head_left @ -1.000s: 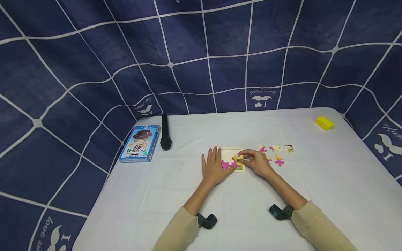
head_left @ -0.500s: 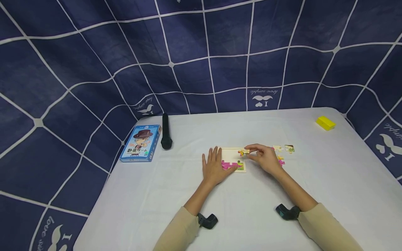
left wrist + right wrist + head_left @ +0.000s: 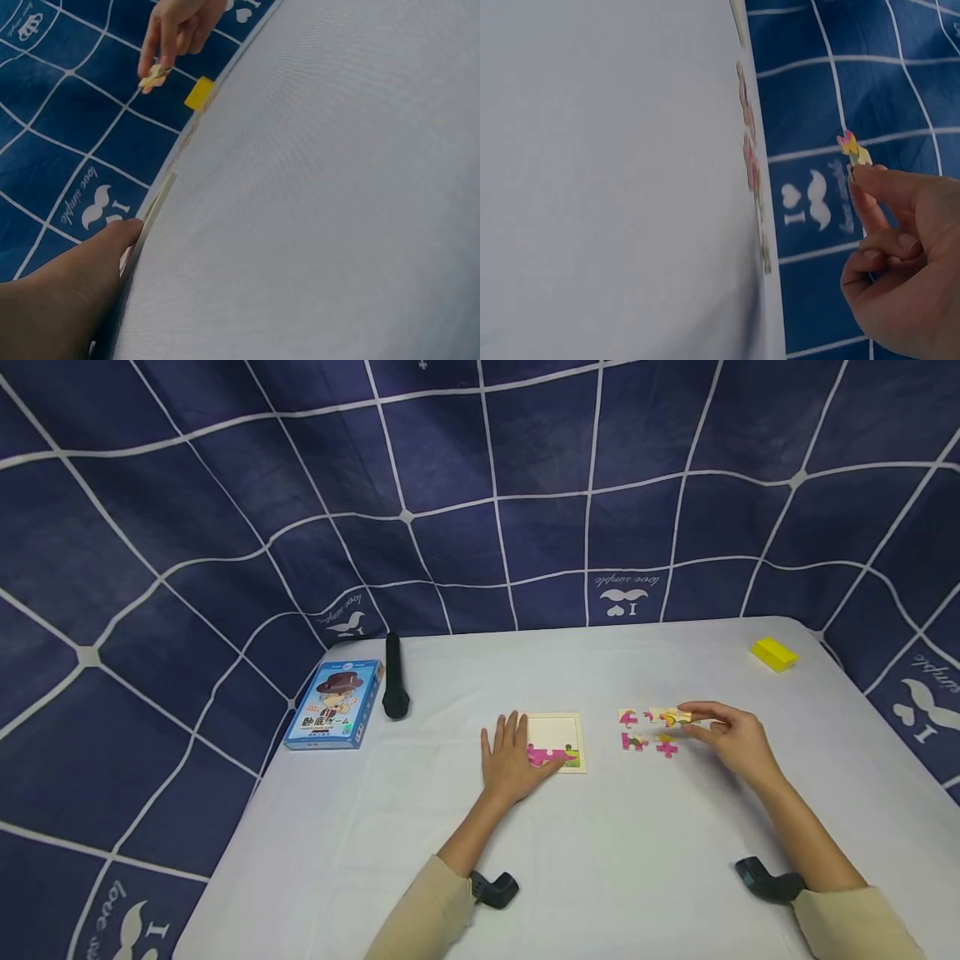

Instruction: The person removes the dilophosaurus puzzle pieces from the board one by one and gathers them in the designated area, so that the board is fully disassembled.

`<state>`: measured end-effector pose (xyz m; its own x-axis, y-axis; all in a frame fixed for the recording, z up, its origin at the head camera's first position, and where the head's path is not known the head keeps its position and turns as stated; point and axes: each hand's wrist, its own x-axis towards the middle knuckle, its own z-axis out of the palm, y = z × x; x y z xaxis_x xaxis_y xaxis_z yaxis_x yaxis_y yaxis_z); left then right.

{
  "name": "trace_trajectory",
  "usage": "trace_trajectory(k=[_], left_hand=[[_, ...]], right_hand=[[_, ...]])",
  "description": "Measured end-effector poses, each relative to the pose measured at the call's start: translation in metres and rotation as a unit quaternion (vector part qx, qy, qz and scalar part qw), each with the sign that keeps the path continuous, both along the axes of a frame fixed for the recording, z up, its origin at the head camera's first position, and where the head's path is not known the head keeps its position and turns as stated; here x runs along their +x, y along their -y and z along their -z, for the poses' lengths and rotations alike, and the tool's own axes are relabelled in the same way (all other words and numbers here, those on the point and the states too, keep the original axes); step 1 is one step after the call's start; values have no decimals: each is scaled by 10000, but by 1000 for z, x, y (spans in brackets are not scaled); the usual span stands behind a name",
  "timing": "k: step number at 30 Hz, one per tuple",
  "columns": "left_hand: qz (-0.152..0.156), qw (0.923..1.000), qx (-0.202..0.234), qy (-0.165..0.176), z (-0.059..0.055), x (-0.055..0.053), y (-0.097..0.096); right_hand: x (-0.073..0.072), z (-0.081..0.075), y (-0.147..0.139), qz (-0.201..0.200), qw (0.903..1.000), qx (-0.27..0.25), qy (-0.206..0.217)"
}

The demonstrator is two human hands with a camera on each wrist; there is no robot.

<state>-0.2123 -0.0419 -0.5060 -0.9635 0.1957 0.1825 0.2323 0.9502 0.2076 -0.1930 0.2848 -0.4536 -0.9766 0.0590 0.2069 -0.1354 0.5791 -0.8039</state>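
My left hand (image 3: 510, 764) lies with straight fingers across the left side of a small, pale puzzle tray (image 3: 582, 739). Along the tray's near edge runs a row of fitted pink and green puzzle pieces (image 3: 553, 755); its upper part shows bare board. My right hand (image 3: 733, 742) pinches a yellow and pink puzzle piece (image 3: 853, 148) between thumb and fingertips. In the left wrist view that piece (image 3: 154, 77) is raised well above the table. Loose pink pieces (image 3: 634, 742) lie right of the tray, and the held piece overlaps the upper ones in the head view.
A blue game box (image 3: 335, 703) and a black microphone (image 3: 395, 677) lie at the left of the white-covered table (image 3: 570, 860). Far back on the right is a yellow block (image 3: 774, 654). Dark blue gridded cloth (image 3: 450, 552) hangs behind and at the sides.
My right hand has lifted the yellow puzzle piece off the tray and carried it right, over the loose pieces. The left hand has stayed on the tray.
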Motion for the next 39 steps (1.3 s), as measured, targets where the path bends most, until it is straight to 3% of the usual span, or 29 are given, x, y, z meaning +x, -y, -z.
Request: trace_trajectory(k=[7, 13, 25, 33, 39], left_hand=[[20, 10000, 15, -64, 4, 0, 0], [19, 10000, 0, -70, 5, 0, -1], [12, 10000, -11, -87, 5, 0, -1], [60, 9999, -40, -143, 4, -1, 1], [38, 9999, -47, -122, 4, -1, 2]], right_hand=[[9, 8, -26, 219, 9956, 630, 651], [10, 19, -34, 170, 9920, 726, 1017], [8, 31, -38, -50, 9900, 1372, 338], [7, 31, -34, -371, 9860, 1627, 64], [5, 32, -31, -372, 9847, 1702, 11]])
